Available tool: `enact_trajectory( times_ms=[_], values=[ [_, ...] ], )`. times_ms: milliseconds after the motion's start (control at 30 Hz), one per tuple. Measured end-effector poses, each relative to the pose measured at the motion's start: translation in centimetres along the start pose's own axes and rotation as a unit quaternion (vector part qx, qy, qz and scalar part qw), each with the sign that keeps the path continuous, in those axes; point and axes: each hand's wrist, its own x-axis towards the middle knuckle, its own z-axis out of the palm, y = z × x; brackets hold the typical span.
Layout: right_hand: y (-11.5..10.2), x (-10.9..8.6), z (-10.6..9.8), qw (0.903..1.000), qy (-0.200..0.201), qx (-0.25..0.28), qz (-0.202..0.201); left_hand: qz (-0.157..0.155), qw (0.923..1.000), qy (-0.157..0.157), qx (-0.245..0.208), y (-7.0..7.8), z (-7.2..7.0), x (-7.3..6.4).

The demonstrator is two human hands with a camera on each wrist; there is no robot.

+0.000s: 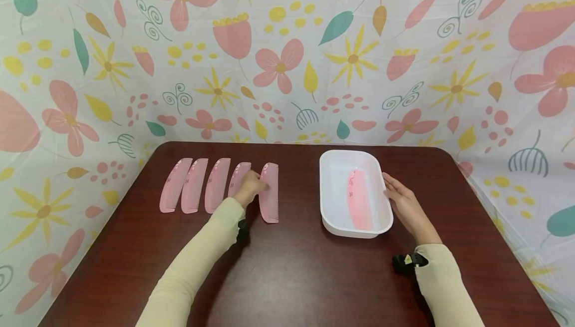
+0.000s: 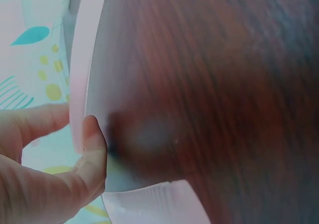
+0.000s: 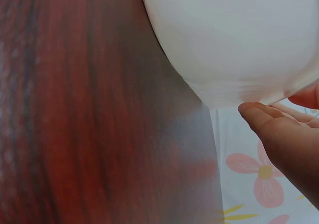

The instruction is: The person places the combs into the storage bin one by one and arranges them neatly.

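While white plastic tub (image 1: 334, 192) holds one pink plastic comb (image 1: 358, 199), four combs (image 1: 217, 185) lie out, left of tub; left hand (image 1: 251, 188) pinches another comb (image 1: 269, 202); right hand (image 1: 406, 209), fingers near-straight, touches tub.

At left of the head view, the combs (image 1: 216, 187) are pale pink with small dark marks; right of centre, the tray (image 1: 333, 182) is plain white and its comb (image 1: 359, 202) brighter pink. The worktop (image 1: 287, 272) is dark reddish brown, grain-streaked. Above, the white backdrop (image 1: 279, 67) carries pink, yellow and teal flowers and leaves. Both sleeves (image 1: 193, 267) are pale cream.
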Motion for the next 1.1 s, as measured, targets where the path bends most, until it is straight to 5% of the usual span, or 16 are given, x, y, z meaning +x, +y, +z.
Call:
enact_trajectory(
  times_ms=[33, 167, 367, 467, 1100],
  values=[
    [0.0, 0.0, 0.0, 1.0000, 0.000, 0.000, -0.002, -0.003, 0.9999, 0.004, -0.009, -1.5, 0.7, 1.4],
    [0.1, 0.1, 0.0, 1.0000, 0.000, 0.001, -0.006, -0.018, 0.9973, 0.011, -0.071, -3.8, 2.0, 3.6],
    [0.2, 0.1, 0.0, 1.0000, -0.001, 0.001, -0.004, -0.068, 0.9851, -0.006, -0.158, 3.4, -1.2, -3.5],
    [0.2, 0.1, 0.0, 1.0000, 0.002, -0.002, -0.003, -0.076, 0.9816, -0.003, -0.175, 6.1, -2.3, -5.8],
    [0.3, 0.1, 0.0, 1.0000, 0.004, 0.001, -0.002, -0.077, 0.9647, -0.002, -0.252, 9.5, -2.7, -6.1]
  ],
)
